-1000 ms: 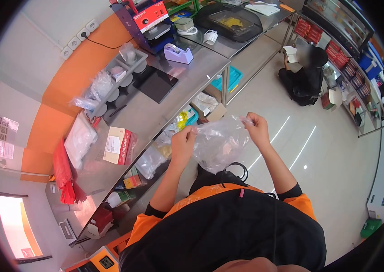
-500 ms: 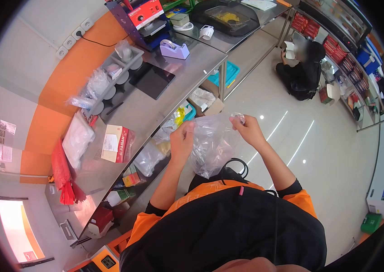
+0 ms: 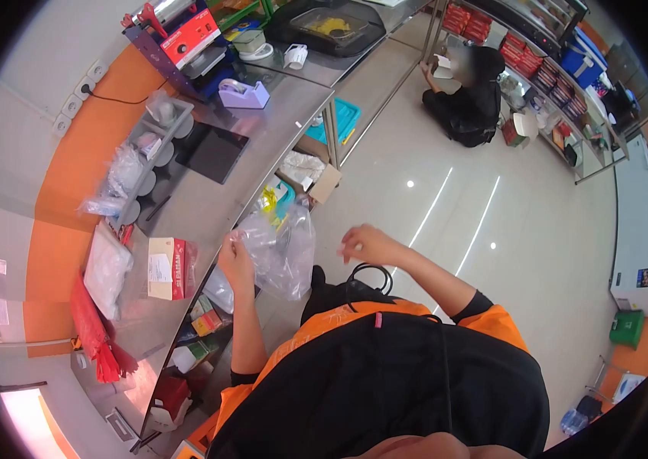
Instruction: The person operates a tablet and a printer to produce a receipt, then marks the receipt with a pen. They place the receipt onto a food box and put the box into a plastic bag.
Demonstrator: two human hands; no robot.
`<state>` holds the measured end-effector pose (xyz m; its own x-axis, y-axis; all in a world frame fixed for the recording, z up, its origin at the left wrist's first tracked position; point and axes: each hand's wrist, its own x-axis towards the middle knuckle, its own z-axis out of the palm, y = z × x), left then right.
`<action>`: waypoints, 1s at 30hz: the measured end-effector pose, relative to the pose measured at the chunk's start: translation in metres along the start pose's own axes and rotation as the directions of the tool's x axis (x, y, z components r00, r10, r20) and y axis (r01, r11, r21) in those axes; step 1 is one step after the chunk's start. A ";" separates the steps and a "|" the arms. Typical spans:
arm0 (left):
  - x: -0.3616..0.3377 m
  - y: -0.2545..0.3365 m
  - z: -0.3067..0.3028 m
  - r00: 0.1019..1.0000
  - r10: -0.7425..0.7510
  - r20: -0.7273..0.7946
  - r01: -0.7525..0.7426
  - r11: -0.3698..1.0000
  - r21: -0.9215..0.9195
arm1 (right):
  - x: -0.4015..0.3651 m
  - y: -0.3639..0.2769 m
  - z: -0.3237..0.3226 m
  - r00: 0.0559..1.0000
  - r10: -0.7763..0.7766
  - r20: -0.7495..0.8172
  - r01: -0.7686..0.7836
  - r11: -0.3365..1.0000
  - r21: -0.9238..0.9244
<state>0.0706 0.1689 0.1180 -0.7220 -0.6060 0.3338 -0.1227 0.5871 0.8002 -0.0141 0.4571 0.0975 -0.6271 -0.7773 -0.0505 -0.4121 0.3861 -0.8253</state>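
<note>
A clear plastic bag (image 3: 286, 256) hangs in front of me, just past the steel table's edge. My left hand (image 3: 237, 264) pinches its upper left corner, with the rest of the bag spread out to the right. Well apart from the bag, my right hand (image 3: 370, 245) is over the floor in front of my body. Its fingers are loosely bent and parted, and nothing shows in them.
The steel table (image 3: 221, 203) at left carries a SI PAMAN box (image 3: 167, 268), a black tablet (image 3: 213, 151), a tape dispenser (image 3: 244, 93) and a sealing machine (image 3: 179, 46). An open carton (image 3: 324, 183) sits below. Another person (image 3: 473, 103) crouches by the shelves.
My right hand has let go of the bag and moved slightly left and down in view. My left hand has carried the bag left, toward the table. The view has turned right.
</note>
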 end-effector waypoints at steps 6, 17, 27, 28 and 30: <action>-0.005 0.025 0.010 0.988 -0.075 0.135 0.077 0.997 -0.006 | 0.002 -0.016 0.001 0.956 0.134 0.261 -0.111 0.989 -0.099; -0.024 0.082 0.018 0.956 0.034 0.290 0.023 0.982 -0.189 | 0.009 -0.028 -0.010 0.924 -0.096 -0.369 0.058 0.992 -0.114; -0.029 0.062 0.014 0.903 -0.004 0.429 -0.027 0.997 0.066 | 0.009 -0.041 -0.028 0.860 0.051 -0.508 -0.041 0.999 0.030; -0.030 0.068 0.015 0.927 0.083 0.365 -0.113 0.992 0.061 | 0.008 -0.046 -0.030 0.854 0.047 -0.518 -0.029 0.999 0.043; -0.034 0.082 0.019 0.940 0.248 0.236 -0.275 0.958 0.087 | 0.008 -0.055 -0.027 0.848 0.046 -0.528 0.000 0.996 0.086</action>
<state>0.0719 0.2481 0.1625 -0.8695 -0.2969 0.3948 0.0219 0.7753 0.6313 -0.0147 0.4429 0.1576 -0.8996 -0.3794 0.2161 -0.3534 0.3423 -0.8706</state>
